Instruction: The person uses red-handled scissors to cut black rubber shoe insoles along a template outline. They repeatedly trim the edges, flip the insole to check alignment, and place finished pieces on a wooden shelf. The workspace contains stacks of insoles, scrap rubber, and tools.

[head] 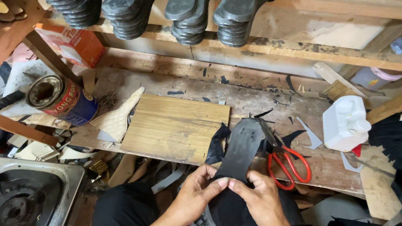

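Note:
A black shoe sole piece [243, 145] with black lining material rests its toe end on the wooden workbench [336, 169] and reaches down to my lap. My left hand [197, 191] pinches its near end from the left, fingertips on the black material. My right hand [261, 198] grips the same end from the right, thumb meeting the left fingers. Red-handled scissors [287, 163] lie on the bench just right of the sole, blades pointing up-left.
A light wooden cutting board [176, 128] lies left of the sole. A tipped glue tin [61, 99], a white plastic bottle [345, 122], black scraps and a stack of black soles [400, 133] surround it. Black shoe lasts [158, 2] hang above. A gas stove [17, 198] sits lower left.

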